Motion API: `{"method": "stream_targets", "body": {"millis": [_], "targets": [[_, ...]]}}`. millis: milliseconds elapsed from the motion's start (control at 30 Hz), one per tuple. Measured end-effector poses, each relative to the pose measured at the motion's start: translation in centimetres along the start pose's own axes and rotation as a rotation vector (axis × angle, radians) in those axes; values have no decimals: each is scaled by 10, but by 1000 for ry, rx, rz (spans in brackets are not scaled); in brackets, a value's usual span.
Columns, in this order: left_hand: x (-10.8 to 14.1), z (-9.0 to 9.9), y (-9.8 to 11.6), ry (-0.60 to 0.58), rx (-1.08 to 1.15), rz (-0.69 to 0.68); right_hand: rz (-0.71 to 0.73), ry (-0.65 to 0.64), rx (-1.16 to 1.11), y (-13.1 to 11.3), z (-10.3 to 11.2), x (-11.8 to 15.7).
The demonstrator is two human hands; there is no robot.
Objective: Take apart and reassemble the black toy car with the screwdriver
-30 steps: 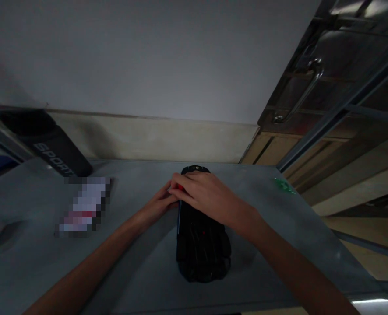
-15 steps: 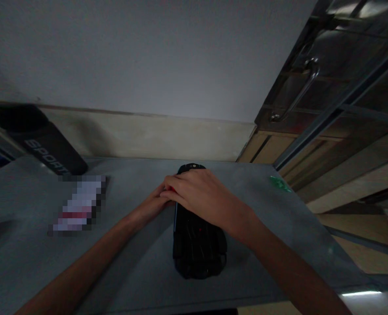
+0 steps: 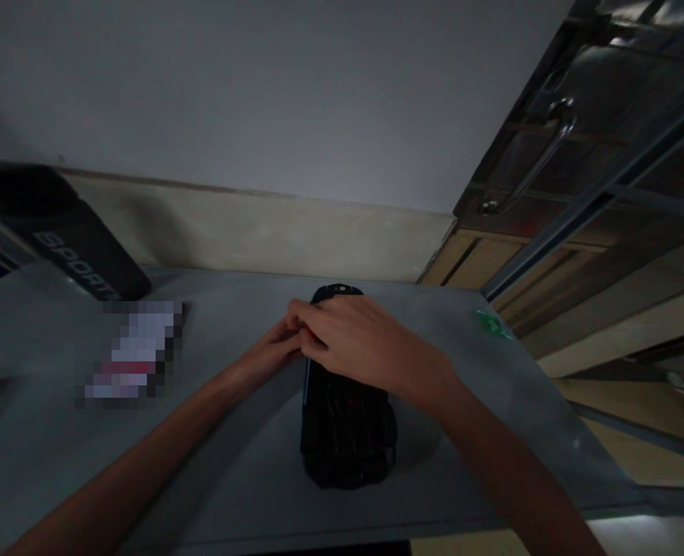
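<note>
A black toy car [image 3: 349,432], by its shape, lies on the grey table [image 3: 231,479] with what appears to be its underside up. Over its far half bends my right hand [image 3: 365,336], fingers pinched together. A small bit of red shows between the fingertips; most of that item is hidden. My left hand [image 3: 284,340] is at the car's left side, its fingers bent in and meeting the right fingertips. Whatever the left fingers grip is covered by the right hand.
A dark bottle [image 3: 81,239] marked SPORT stands at the back left. Nearer is a blurred-out flat item [image 3: 137,347]. A green wrapper [image 3: 493,324] lies near the right edge. Behind runs a wall [image 3: 261,116]; a metal door handle [image 3: 530,166] is at right.
The right thumb has shifted slightly, showing a little more of the red item. The view has moved a bit. Both hands stay at the car.
</note>
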State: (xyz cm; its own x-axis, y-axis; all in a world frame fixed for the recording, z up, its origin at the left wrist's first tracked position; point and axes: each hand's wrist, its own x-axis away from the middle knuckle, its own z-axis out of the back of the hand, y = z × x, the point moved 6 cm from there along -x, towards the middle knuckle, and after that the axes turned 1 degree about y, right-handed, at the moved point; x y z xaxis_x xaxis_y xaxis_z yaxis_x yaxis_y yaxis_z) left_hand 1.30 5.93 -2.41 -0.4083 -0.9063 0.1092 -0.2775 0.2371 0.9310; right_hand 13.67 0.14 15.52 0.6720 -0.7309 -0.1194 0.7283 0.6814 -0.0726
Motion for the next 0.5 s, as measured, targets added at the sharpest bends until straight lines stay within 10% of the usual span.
{"method": "stream_targets", "body": {"millis": [500], "targets": [[-2,4,-1,31,31,-12,-48,13,63,-1,-3,-3]]}}
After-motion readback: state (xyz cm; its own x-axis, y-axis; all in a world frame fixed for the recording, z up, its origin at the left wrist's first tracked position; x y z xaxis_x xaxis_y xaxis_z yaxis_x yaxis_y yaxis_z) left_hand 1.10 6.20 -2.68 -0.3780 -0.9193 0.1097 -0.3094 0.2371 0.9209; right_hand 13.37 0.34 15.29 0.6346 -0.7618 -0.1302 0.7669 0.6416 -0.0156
